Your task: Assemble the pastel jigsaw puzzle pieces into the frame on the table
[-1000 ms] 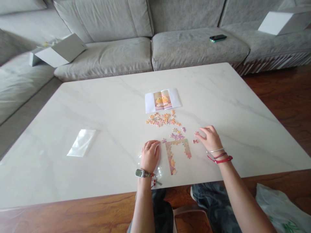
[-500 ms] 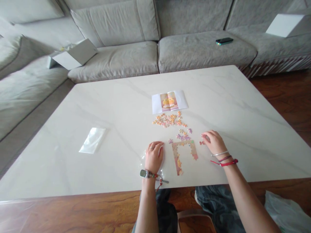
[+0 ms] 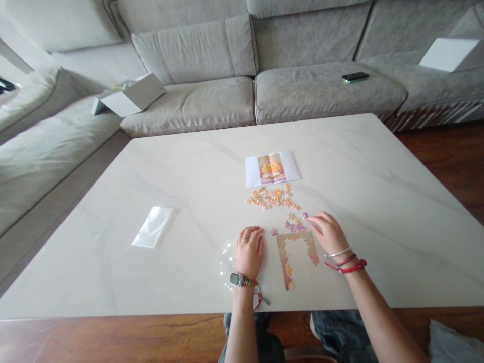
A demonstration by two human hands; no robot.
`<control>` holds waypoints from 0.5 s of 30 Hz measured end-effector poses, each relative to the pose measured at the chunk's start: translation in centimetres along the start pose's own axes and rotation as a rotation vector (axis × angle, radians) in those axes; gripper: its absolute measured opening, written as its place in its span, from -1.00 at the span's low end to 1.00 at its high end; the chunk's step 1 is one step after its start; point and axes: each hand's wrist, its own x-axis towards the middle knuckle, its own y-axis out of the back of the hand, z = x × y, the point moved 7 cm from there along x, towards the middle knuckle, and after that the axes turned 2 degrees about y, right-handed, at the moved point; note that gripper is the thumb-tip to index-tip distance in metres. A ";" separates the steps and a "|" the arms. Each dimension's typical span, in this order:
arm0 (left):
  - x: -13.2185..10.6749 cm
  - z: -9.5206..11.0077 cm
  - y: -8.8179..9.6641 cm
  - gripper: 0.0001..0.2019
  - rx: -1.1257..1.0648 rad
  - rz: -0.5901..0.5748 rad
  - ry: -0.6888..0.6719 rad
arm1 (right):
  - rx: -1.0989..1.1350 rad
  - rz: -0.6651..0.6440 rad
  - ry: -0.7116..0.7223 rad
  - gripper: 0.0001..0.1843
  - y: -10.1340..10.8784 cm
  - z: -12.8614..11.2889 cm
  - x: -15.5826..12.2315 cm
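Note:
A partly joined jigsaw frame [image 3: 290, 254] lies on the white marble table [image 3: 189, 201] near its front edge. My left hand [image 3: 249, 250] rests flat on the table just left of it, fingers together and holding nothing. My right hand [image 3: 328, 233] sits at the frame's upper right corner, fingers curled down onto small pieces there; what they pinch is hidden. A few purple loose pieces [image 3: 293, 224] lie just above the frame. A heap of orange and pink pieces [image 3: 273, 197] lies farther back, in front of a reference picture sheet [image 3: 273, 169].
A clear plastic bag [image 3: 153, 233] lies on the table's left part. A grey sectional sofa [image 3: 212, 96] wraps the far and left sides, with a phone [image 3: 355, 77] and two white boxes [image 3: 132, 96] [image 3: 449, 53] on it. Wooden floor shows at the right.
My right hand has moved left from the loose pieces beside the frame onto the frame's upper right corner. My left hand has stayed put. The view has tilted and shifted.

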 end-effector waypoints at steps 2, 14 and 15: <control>0.2 0.0 0.0 -0.80 -0.001 0.001 0.001 | -0.024 -0.010 0.009 -0.79 -0.7 -1.0 0.5; 0.4 -0.9 0.6 -0.81 -0.016 0.034 -0.034 | 0.069 -0.024 -0.181 -0.92 -2.1 -1.9 2.3; 0.4 -0.8 0.6 -0.81 -0.018 0.037 -0.037 | 0.143 -0.029 -0.194 -0.92 -1.8 -1.8 2.3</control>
